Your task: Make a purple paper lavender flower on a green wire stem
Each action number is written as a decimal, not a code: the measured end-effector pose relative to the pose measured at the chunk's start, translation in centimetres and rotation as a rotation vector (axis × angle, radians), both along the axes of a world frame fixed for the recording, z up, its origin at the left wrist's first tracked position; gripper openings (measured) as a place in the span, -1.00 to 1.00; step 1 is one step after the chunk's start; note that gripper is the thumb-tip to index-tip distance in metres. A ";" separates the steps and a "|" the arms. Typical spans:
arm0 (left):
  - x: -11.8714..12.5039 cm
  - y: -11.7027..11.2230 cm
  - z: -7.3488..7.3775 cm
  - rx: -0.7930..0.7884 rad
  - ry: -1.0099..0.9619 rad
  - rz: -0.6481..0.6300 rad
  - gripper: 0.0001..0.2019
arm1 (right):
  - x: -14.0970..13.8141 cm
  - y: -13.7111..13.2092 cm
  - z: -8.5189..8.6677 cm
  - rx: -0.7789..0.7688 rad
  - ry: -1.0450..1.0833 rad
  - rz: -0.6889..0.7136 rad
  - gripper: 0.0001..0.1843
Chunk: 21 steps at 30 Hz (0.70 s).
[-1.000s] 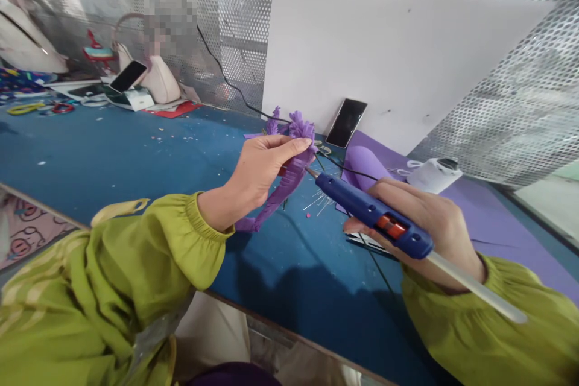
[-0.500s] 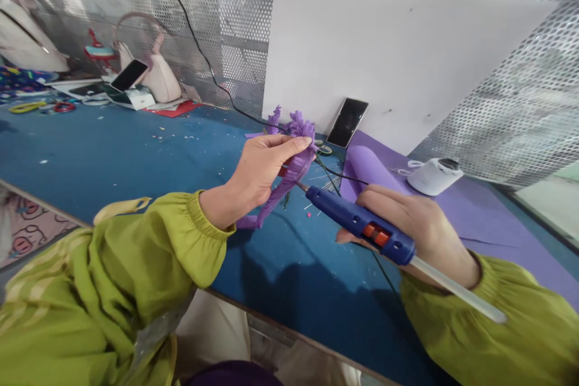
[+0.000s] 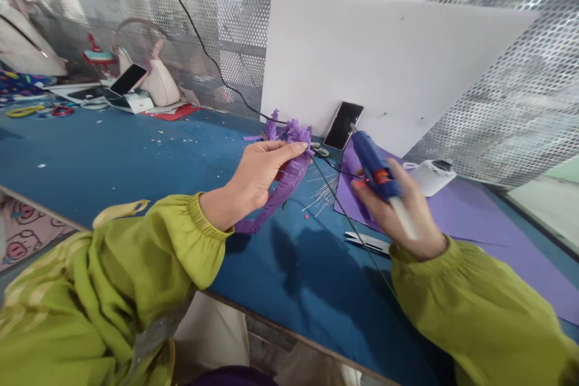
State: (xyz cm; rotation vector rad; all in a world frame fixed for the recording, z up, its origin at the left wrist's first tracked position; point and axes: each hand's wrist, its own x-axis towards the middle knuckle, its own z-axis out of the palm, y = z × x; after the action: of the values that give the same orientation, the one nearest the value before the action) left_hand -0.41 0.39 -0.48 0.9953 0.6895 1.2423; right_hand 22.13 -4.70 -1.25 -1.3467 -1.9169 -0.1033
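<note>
The left hand [image 3: 253, 178] pinched a purple fringed paper strip [image 3: 278, 199] between thumb and fingers, its gathered end ruffled above the thumb and its tail hanging below the fingers. A thin green stem [image 3: 340, 205] slanted from those fingertips towards the right sleeve. The right hand [image 3: 409, 211] gripped a blue hot glue gun [image 3: 371, 160] (a pale glue stick [image 3: 404, 218] poked out of its back), the nozzle tilted upward, well apart from the strip. A smartphone [image 3: 342, 126] leaned beyond both hands; purple sheet paper [image 3: 482, 217] lay right of the right hand.
</note>
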 end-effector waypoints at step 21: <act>1.0 -2.3 -1.4 0.045 0.148 -0.168 -0.79 | -1.1 -0.8 -0.4 -0.293 -0.494 0.294 -0.63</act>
State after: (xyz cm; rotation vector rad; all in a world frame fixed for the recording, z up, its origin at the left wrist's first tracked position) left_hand 0.60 -1.93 -1.85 1.1671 0.6803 1.0487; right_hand 20.99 -5.54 -1.61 -1.2870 -2.6117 -0.0079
